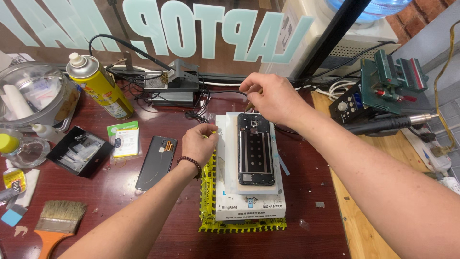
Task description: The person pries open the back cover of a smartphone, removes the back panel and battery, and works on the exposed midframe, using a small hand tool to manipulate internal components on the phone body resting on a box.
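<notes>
At the far left of the dark red wooden bench [158, 216] stood a yellow spray can with a white nozzle [98, 85], and near me lay a flat wooden-handled bristle brush [56, 220]. Right of those rested a loose dark grey phone back cover [156, 162], lying well apart from the work. My left hand [199, 143] was curled, thumb and fingers pinched on the left edge of the white heating pad [225, 158] that topped a white box-shaped separator machine wrapped in yellow tape [249, 208]. On that pad lay the opened black phone frame [256, 149], back side up, its top end pointing away from me. My right hand [270, 98] hovered over the far end of the frame, fingers closed on a thin tool; what kind it was I could not tell, since my fingers hid most of it. I judged I was partway through stripping the phone, working at its top end near the camera opening. The next move called for a light, steady touch there while the left hand kept the pad from sliding. Far right sat a green bench vice [395, 79].
</notes>
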